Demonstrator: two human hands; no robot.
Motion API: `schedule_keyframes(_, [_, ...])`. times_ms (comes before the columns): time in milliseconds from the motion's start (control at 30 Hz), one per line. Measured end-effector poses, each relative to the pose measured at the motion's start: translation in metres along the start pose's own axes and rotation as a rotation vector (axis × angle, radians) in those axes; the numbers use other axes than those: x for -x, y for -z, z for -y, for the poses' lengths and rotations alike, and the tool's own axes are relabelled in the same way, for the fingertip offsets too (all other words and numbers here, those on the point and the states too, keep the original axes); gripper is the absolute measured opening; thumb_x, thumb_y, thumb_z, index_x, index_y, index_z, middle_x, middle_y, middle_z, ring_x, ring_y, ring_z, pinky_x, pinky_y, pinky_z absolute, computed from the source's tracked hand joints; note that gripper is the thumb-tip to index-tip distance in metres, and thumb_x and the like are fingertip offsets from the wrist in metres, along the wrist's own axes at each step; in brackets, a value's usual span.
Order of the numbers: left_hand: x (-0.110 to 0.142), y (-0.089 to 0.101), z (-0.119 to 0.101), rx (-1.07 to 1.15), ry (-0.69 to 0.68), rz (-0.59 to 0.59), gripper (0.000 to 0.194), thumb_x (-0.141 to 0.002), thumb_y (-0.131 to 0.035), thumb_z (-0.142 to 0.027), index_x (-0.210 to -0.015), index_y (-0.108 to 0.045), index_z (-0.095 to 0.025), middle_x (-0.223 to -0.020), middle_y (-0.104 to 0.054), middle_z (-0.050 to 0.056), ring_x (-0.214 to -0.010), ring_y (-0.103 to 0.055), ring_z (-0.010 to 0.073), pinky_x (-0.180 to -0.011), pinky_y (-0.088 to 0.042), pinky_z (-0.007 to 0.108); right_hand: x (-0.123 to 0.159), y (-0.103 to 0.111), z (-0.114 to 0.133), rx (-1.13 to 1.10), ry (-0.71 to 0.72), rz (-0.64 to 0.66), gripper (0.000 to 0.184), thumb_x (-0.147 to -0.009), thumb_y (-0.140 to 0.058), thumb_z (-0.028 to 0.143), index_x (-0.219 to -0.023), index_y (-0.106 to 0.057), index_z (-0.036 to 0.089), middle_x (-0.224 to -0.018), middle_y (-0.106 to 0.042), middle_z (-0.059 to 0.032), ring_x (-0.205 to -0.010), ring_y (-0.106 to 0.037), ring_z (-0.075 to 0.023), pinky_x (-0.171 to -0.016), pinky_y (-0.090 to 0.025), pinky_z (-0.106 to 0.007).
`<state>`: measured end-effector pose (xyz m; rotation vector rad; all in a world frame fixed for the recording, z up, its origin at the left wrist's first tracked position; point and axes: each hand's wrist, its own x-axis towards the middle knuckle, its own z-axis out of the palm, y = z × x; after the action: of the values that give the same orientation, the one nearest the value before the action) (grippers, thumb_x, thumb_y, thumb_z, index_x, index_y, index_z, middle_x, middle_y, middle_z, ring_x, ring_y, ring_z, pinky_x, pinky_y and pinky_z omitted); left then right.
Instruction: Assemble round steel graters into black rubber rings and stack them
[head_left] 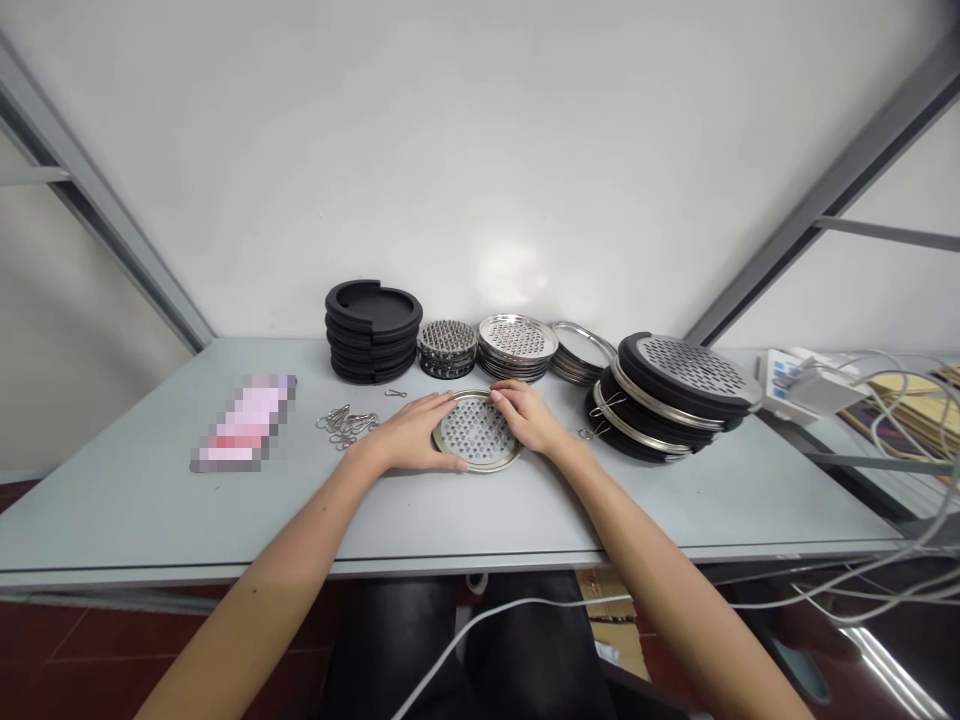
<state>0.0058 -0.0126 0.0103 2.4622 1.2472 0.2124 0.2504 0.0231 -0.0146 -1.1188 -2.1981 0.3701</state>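
Note:
A round metal grater plate (pixel 478 436) with a raised perforated face and a pale metal rim lies flat on the grey table. My left hand (pixel 412 437) grips its left edge, thumb at the near rim and fingers along the far rim. On the right edge, my right hand (pixel 531 415) has its fingers bent over the rim. What is under the plate is hidden. Left of my left hand lies a loose pile of wire clips (pixel 346 425), and one single clip (pixel 395 393) sits behind it.
Along the back stand stacked black rings (pixel 373 335), small grater discs (pixel 448 347), larger grater plates (pixel 517 345) and metal rings (pixel 581 352). Assembled black-rimmed graters (pixel 675 390) are piled at right. A blurred phone (pixel 244 423) lies left. White cables (pixel 892 590) hang over the right front.

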Motion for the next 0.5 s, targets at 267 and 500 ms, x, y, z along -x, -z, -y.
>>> schedule_keyframes(267, [-0.0007, -0.0012, 0.001, -0.004, 0.003, 0.0, 0.11, -0.066, -0.061, -0.079, -0.151, -0.026, -0.019, -0.159, -0.02, 0.01, -0.146, -0.019, 0.0317, -0.119, -0.02, 0.042, 0.0002, -0.0013, 0.0004, 0.026, 0.008, 0.011, 0.039, -0.098, -0.04, 0.037, -0.091, -0.071, 0.014, -0.113, -0.066, -0.0137, -0.106, -0.06, -0.0244, -0.1, -0.043, -0.04])
schedule_keyframes(500, [0.0, -0.0002, -0.0001, 0.001, 0.007, 0.004, 0.109, -0.066, -0.061, -0.078, -0.151, -0.026, -0.02, -0.16, -0.019, 0.011, -0.146, -0.017, 0.0319, -0.119, -0.019, 0.043, 0.0005, -0.0015, 0.001, 0.034, 0.023, 0.007, 0.037, -0.097, -0.041, 0.035, -0.091, -0.07, 0.015, -0.111, -0.066, -0.0133, -0.104, -0.06, -0.0246, -0.098, -0.045, -0.041])
